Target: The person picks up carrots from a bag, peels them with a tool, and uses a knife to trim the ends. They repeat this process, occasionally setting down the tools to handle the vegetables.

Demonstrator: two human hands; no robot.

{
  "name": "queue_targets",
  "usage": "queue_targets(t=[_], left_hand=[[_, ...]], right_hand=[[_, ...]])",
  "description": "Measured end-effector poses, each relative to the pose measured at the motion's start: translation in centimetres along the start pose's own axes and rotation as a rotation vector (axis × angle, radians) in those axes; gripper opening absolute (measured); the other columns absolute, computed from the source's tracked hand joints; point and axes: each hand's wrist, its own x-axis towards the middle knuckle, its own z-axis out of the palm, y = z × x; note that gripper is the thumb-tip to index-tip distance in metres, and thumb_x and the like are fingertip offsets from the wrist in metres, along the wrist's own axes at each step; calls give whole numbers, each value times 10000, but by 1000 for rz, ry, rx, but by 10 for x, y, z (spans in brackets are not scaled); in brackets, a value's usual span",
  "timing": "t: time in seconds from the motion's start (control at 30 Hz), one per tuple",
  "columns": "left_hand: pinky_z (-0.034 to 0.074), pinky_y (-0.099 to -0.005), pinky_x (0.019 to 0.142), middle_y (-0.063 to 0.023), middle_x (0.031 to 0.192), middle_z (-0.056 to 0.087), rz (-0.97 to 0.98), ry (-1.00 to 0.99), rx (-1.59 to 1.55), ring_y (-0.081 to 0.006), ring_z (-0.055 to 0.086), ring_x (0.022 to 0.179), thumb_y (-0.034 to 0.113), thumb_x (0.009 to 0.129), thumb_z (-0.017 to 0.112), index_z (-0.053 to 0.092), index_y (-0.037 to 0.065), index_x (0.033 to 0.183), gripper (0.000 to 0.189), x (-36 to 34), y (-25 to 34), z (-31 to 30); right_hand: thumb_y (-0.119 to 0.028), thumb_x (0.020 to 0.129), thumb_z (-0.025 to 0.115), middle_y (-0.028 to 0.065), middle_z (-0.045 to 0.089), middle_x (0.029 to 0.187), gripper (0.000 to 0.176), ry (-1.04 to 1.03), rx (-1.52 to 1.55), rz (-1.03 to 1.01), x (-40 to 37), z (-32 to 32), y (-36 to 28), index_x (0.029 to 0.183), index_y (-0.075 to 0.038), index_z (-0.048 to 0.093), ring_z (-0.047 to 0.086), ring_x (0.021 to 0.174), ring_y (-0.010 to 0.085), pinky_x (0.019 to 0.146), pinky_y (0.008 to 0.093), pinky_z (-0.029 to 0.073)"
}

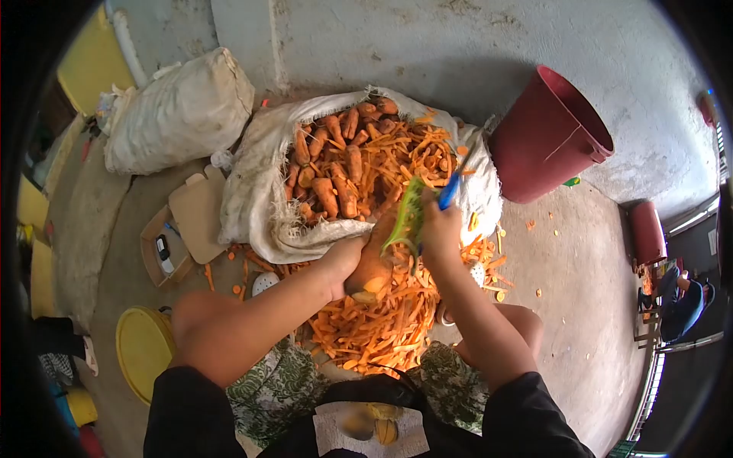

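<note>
My left hand is wrapped round a large, partly peeled carrot, its cut end pointing down toward me. My right hand is closed round a bright green slotted peeler, which lies against or just over the upper side of the carrot. A blue handle, with what looks like a thin knife blade beyond it, also sticks out of the right fist. Below both hands a heap of orange carrot peelings covers the floor between my legs.
An opened white sack ahead holds many carrots and strips. A red bucket tilts by the wall; a full sack stands at left. Nearby are a cardboard box and yellow lid. Another person sits far right.
</note>
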Motion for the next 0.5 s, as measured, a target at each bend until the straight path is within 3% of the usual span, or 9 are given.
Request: queue_targets(t=[0.03, 0.13, 0.4, 0.5], left_hand=[[514, -358, 669, -93, 875, 581, -4, 0, 2, -196, 599, 728, 269, 945, 264, 472, 29, 1039, 331, 2, -1, 0], [520, -343, 659, -95, 879, 591, 48, -128, -98, -200, 603, 737, 225, 935, 284, 483, 30, 1035, 296, 8, -3, -3], [516, -324, 630, -86, 862, 593, 34, -40, 6, -181, 603, 717, 245, 932, 298, 496, 37, 1015, 300, 5, -1, 5], [502, -304, 630, -68, 847, 595, -12, -18, 147, -160, 596, 710, 289, 939, 287, 507, 42, 1003, 337, 6, -7, 2]], right_hand=[[-207, 876, 521, -27, 423, 531, 216, -46, -88, -133, -8, 5, 3, 740, -40, 494, 381, 454, 61, 407, 238, 299], [-190, 867, 531, -13, 415, 529, 214, -108, -90, -142, -16, 14, 12, 744, -22, 482, 374, 466, 70, 419, 261, 298], [-188, 861, 521, 95, 481, 527, 236, 3, -462, -396, -10, 13, 16, 717, -2, 491, 442, 441, 198, 437, 328, 343], [-189, 863, 510, 136, 525, 561, 225, 119, -546, -286, 17, 1, 27, 758, 10, 512, 500, 469, 250, 449, 360, 373]])
